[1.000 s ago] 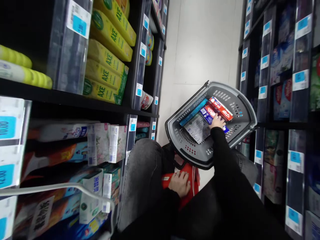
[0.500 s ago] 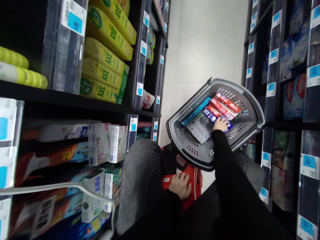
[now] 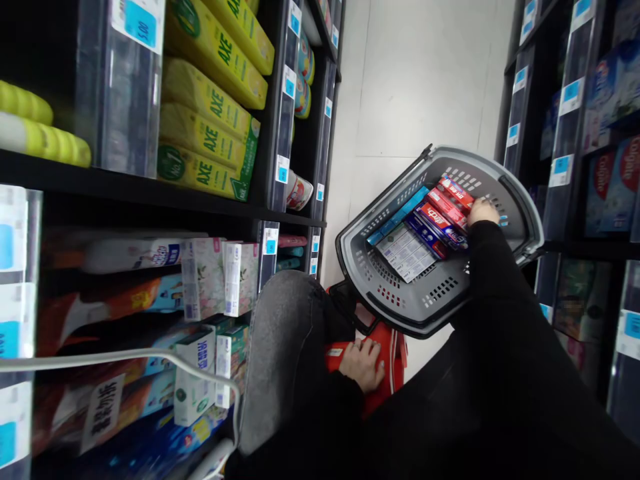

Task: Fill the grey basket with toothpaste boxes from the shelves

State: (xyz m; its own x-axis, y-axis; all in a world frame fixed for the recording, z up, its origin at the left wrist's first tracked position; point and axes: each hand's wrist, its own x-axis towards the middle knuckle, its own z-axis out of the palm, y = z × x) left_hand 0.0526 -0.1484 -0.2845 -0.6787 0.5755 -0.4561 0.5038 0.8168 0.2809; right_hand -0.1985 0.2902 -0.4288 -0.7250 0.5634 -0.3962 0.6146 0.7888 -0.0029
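Note:
A grey shopping basket stands tilted in view between the shelves, with several cartons lying in it. My right hand reaches inside, its fingers curled at the right end of a red toothpaste box; the fingertips are partly hidden. Beside that box lie a blue and red toothpaste box, a whitish-grey carton with print and a light-blue box. Below the basket, my left hand rests with fingers apart on a red bag.
Left shelves hold yellow AXE boxes, bottles and small cartons. A white cable crosses the lower left. Right shelves carry Colgate packs. My bent knee is near the basket; tiled floor stretches ahead.
My right hand has moved right and up, from the blue and red box to the end of the red box. My left hand stays on the red bag. The view has shifted slightly.

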